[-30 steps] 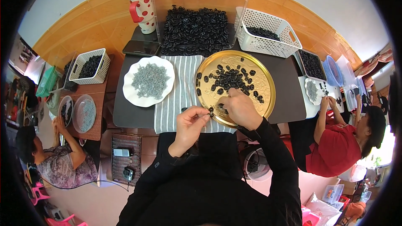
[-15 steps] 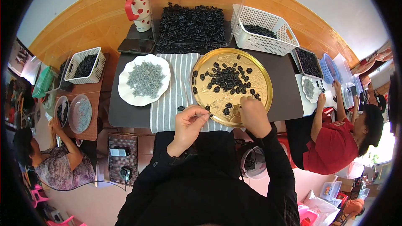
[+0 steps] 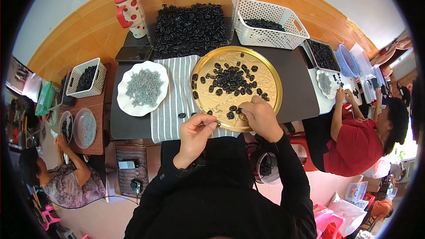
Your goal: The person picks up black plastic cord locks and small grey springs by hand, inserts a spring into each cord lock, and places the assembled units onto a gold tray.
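A round golden tray [image 3: 270,101] holds a heap of small black oval pieces [image 3: 230,79], with several more scattered around it. Over the tray's near left rim, my left hand [image 3: 195,136] pinches one small black piece [image 3: 218,124] between thumb and fingers. My right hand [image 3: 262,118] reaches over the tray's near side, its fingertips closed at a black oval piece [image 3: 239,111] beside two others. Part of that piece is hidden by the fingers. Under the tray's left side lies a grey striped cloth [image 3: 172,93], with a single black piece [image 3: 182,115] on it.
A white scalloped plate [image 3: 124,101] of small grey pieces stands left. Behind are a clear bin [image 3: 188,31] of black pieces, a white basket [image 3: 270,37], a phone [image 3: 133,53] and a spotted tumbler [image 3: 132,13]. Other people work at tables on both sides.
My right hand has moved left over the tray, its fingertips coming to the loose black ovals near the front. My left hand keeps its pinch. The whole view has shifted slightly.
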Motion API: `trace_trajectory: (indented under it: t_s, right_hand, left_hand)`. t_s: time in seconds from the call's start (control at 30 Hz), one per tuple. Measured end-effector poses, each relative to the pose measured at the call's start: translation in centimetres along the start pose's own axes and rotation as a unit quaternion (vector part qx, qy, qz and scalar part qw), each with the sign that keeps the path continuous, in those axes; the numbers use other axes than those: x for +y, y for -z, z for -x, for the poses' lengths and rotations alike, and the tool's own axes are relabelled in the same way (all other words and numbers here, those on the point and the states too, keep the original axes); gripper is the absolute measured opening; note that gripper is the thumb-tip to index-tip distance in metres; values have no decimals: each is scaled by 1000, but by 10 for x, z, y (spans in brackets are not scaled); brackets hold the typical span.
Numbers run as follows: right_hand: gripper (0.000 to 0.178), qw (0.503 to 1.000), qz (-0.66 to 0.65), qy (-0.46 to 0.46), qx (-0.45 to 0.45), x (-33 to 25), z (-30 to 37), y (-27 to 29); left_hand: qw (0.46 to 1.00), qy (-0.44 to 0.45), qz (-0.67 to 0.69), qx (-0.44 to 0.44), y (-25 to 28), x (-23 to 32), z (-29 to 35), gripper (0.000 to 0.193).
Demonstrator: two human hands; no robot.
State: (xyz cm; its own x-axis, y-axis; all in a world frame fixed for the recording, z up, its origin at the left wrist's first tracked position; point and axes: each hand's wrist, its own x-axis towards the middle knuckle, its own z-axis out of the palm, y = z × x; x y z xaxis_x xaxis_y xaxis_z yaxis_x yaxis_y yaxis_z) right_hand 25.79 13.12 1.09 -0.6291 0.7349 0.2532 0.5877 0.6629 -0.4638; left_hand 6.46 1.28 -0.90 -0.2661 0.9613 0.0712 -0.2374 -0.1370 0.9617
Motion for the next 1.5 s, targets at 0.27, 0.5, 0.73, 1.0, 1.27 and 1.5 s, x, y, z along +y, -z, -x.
trace_trajectory:
  t_s: [0.27, 0.5, 0.73, 1.0, 1.27, 1.5]
  right_hand:
    - [10, 999, -28, 11, -16, 0, 3, -2]
    - [7, 984, 83, 153, 29, -6, 13, 3]
    - [8, 996, -2, 77, 37, 1, 15, 9]
    - [12, 998, -25, 59, 2, -3, 16, -6]
    - [11, 878, -467, -106, 18, -39, 12, -13]
    - [11, 842, -527, -117, 9, -48, 10, -21]
  left_hand:
    - [999, -11, -47, -5, 2, -4, 0, 19]
    - [999, -29, -14, -10, -2, -7, 0, 16]
    - [1000, -11, 3, -10, -1, -7, 2, 16]
    - [1000, -3, 7, -16, -3, -4, 3, 21]
    - [999, 6, 19, -32, -5, -3, 5, 28]
    - [999, 14, 42, -32, -6, 1, 6, 31]
